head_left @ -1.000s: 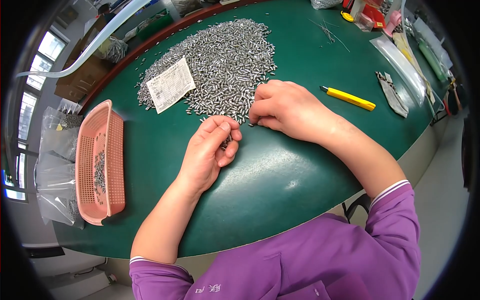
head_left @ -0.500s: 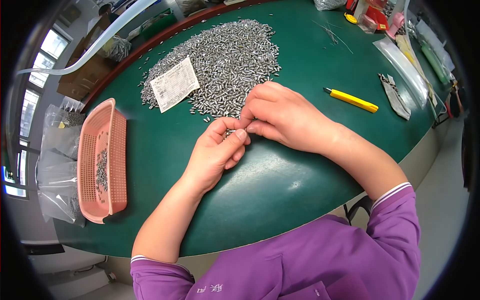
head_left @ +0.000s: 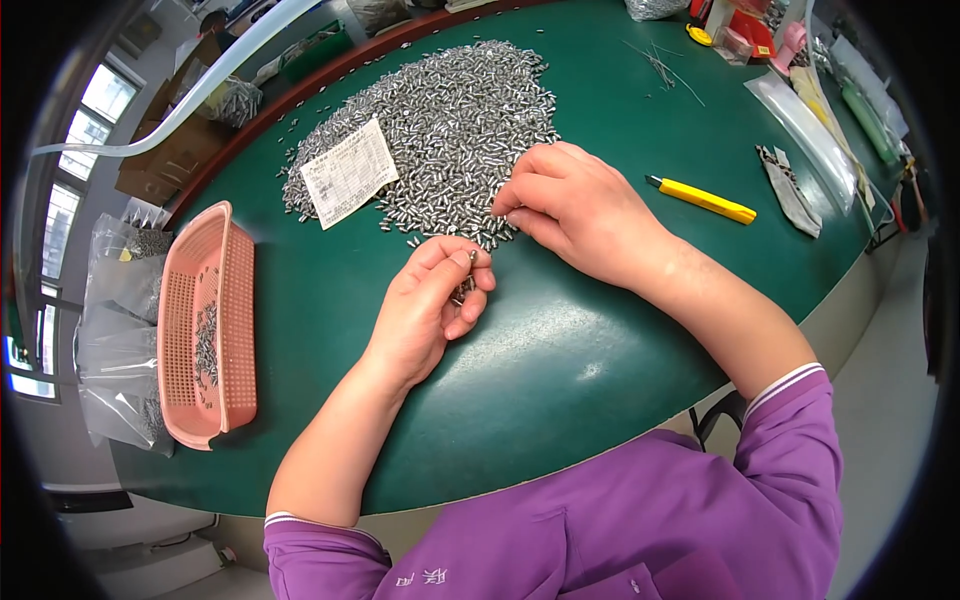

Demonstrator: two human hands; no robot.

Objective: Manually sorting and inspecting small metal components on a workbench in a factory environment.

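Observation:
A big heap of small shiny metal pins (head_left: 450,120) is spread over the far middle of the green table. Cupped in my left hand (head_left: 415,305), near the heap's front edge, are several of the same pins (head_left: 463,291); one sticks up between thumb and forefinger. My right hand (head_left: 590,215) is at the near right edge of the heap, its fingertips pinched together against the pins. Whatever lies between those fingertips is hidden. A printed paper slip (head_left: 348,172) rests on the left part of the heap.
On the left stands a pink perforated basket (head_left: 240,340) with some metal pins inside, beside clear plastic bags (head_left: 120,335). To the right lie a yellow utility knife (head_left: 705,199), thin wires (head_left: 660,68) and a pale pouch (head_left: 790,195). The table's curved edge runs close to my body.
My right hand has moved away from my left hand, up and to the right, onto the heap's edge. The left hand stays nearly in place, its pins now more visible.

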